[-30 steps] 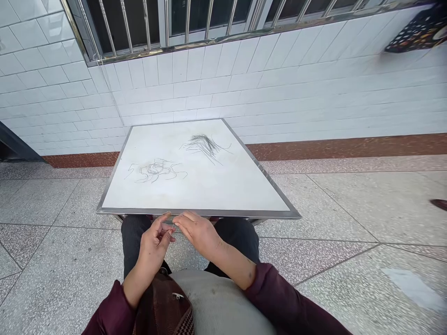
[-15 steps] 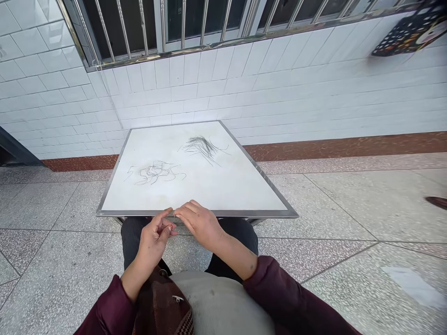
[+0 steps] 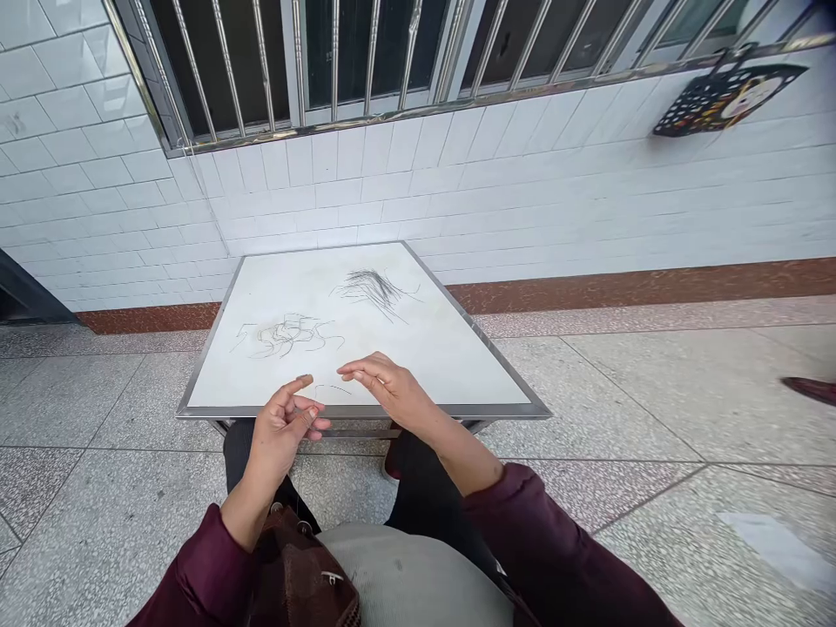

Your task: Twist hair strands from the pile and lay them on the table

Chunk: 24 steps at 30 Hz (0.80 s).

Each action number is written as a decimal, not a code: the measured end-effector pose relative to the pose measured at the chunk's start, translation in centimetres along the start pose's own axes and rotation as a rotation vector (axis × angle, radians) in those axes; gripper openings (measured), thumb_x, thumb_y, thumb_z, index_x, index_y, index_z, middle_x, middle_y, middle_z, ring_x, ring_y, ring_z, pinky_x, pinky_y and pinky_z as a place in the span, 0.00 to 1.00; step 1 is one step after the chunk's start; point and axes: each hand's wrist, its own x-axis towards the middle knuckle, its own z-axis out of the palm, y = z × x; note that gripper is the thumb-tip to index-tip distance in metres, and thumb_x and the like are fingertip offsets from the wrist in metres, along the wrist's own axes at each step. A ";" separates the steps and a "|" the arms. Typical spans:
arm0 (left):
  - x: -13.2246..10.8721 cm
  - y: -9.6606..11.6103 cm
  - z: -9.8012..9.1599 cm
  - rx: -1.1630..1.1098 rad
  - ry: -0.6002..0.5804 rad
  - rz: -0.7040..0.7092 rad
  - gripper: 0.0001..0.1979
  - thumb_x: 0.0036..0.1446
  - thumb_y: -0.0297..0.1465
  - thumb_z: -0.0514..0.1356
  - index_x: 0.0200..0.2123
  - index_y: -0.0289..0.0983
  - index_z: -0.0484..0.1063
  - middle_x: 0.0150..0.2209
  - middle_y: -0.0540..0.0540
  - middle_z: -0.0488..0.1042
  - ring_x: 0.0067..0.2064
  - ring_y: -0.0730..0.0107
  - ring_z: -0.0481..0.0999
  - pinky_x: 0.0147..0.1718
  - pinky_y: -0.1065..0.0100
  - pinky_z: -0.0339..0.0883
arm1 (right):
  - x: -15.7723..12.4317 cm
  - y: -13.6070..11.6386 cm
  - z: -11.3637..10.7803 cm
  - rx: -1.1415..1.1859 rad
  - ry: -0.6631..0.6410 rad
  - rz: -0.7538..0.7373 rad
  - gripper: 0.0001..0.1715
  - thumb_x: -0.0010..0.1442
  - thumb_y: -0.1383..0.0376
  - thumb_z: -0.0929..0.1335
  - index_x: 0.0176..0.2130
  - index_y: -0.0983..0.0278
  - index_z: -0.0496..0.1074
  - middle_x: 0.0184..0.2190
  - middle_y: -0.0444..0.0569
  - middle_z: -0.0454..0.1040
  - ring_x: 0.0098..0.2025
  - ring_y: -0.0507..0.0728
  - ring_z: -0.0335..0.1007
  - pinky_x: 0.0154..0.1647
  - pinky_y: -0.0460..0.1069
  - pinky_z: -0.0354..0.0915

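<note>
My left hand (image 3: 279,431) is just off the table's near edge, thumb and a finger pinched on a thin dark strand (image 3: 332,387) while the index finger points up. The strand bends up from the pinch and curves right; whether it is wire or hair I cannot tell. Over the white table (image 3: 450,374), my right hand (image 3: 390,387) is held palm down with its fingers stretched out and nothing visible in it. Beyond the hands lie a loose tangle of curled strands (image 3: 287,333) at left and a denser bundle of straighter strands (image 3: 375,287) at right.
The table has a metal rim (image 3: 487,335) and stands near a white tiled wall (image 3: 522,205). Above it are window bars (image 3: 372,57). A dotted black bag (image 3: 724,100) hangs at upper right. Part of a dark red shoe (image 3: 810,389) shows at the right edge.
My right hand has moved away from my left, right and forward over the table, and its fingers have straightened. The strand now shows between the hands. The view has shifted slightly.
</note>
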 end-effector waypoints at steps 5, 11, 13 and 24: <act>-0.2 0.0 -0.1 -0.065 -0.002 -0.033 0.29 0.48 0.37 0.70 0.53 0.36 0.70 0.33 0.48 0.77 0.31 0.67 0.81 0.28 0.70 0.72 | -0.7 -0.8 1.1 -0.036 -0.004 -0.092 0.12 0.68 0.61 0.63 0.48 0.58 0.73 0.43 0.49 0.78 0.47 0.59 0.70 0.47 0.55 0.68; 0.0 0.1 -0.4 -0.238 0.088 -0.049 0.30 0.46 0.34 0.72 0.53 0.37 0.71 0.32 0.49 0.79 0.36 0.67 0.80 0.38 0.66 0.71 | -2.4 -3.1 3.6 -0.002 0.245 0.004 0.10 0.69 0.64 0.61 0.42 0.60 0.72 0.36 0.49 0.76 0.38 0.56 0.72 0.39 0.52 0.69; 0.1 0.2 -0.4 -0.256 0.125 -0.011 0.29 0.45 0.33 0.72 0.52 0.36 0.72 0.31 0.49 0.80 0.37 0.68 0.79 0.41 0.67 0.69 | -2.9 -3.7 4.9 0.038 0.134 0.023 0.06 0.67 0.64 0.63 0.42 0.60 0.70 0.36 0.48 0.76 0.36 0.55 0.73 0.37 0.50 0.69; -0.4 -0.9 -0.3 -0.257 0.141 0.121 0.24 0.50 0.32 0.70 0.51 0.37 0.73 0.28 0.50 0.77 0.36 0.71 0.76 0.39 0.69 0.66 | -3.4 -4.7 8.0 0.181 0.038 0.248 0.02 0.60 0.64 0.66 0.36 0.59 0.69 0.28 0.42 0.77 0.29 0.53 0.73 0.30 0.46 0.66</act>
